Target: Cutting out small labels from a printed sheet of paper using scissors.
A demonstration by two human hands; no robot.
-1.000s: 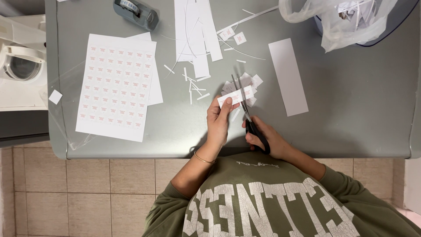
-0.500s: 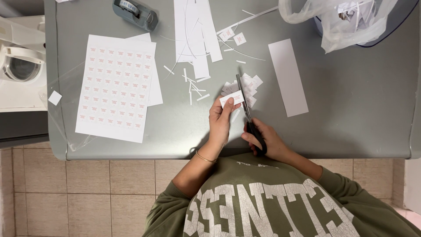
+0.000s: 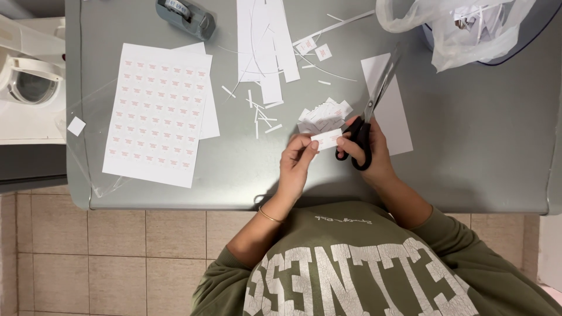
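Note:
My left hand (image 3: 295,167) pinches a small white paper slip (image 3: 325,139) by its left end, just above the grey table's front edge. My right hand (image 3: 369,149) grips black-handled scissors (image 3: 374,99); their blades point up and to the right, away from the slip, and look closed. The right thumb touches the slip's right end. A small heap of cut paper pieces (image 3: 323,114) lies just beyond the two hands.
A printed sheet of small labels (image 3: 158,114) lies at the left on the grey table (image 3: 468,164). Long white strips (image 3: 266,44) and thin offcuts sit at the back centre, a tape dispenser (image 3: 186,17) behind them, a clear plastic bag (image 3: 453,29) at back right.
The scissors have swung from pointing up-left over the slip to pointing up-right, clear of it. Both hands have shifted slightly toward me with the slip.

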